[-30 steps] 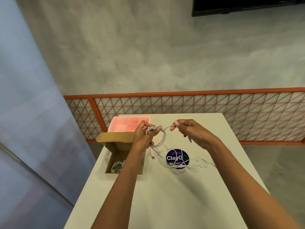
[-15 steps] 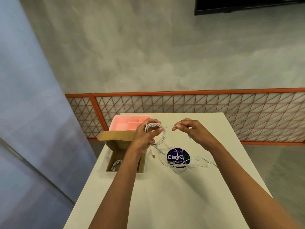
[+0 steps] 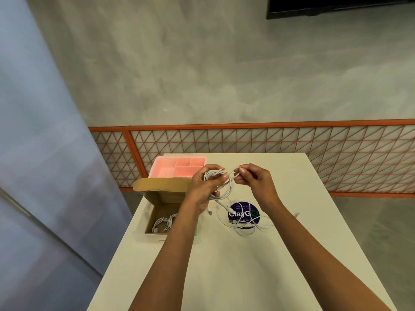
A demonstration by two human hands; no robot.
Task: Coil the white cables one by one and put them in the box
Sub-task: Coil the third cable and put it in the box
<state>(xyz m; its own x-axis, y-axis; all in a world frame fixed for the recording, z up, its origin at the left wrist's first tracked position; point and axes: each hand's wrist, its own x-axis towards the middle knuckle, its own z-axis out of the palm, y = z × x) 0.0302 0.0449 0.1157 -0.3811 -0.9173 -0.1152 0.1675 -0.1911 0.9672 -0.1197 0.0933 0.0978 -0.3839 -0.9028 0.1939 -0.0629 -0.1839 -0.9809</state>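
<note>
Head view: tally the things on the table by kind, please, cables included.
White cables: 4 (2 coils in the cardboard box, 1 held cable in left hand and right hand, 1 loose tangle on the table; tangle may hide more)
Cardboard box: 1
Pink divided tray: 1
Purple sticker: 1
Total: 7

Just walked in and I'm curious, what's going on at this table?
A person is coiling a white cable. The left hand holds the loops and the right hand pinches the strand beside them, both above the table. The open box at the left already holds coiled cables. A loose cable lies uncoiled across a purple sticker. A pink tray sits behind the box.
</note>
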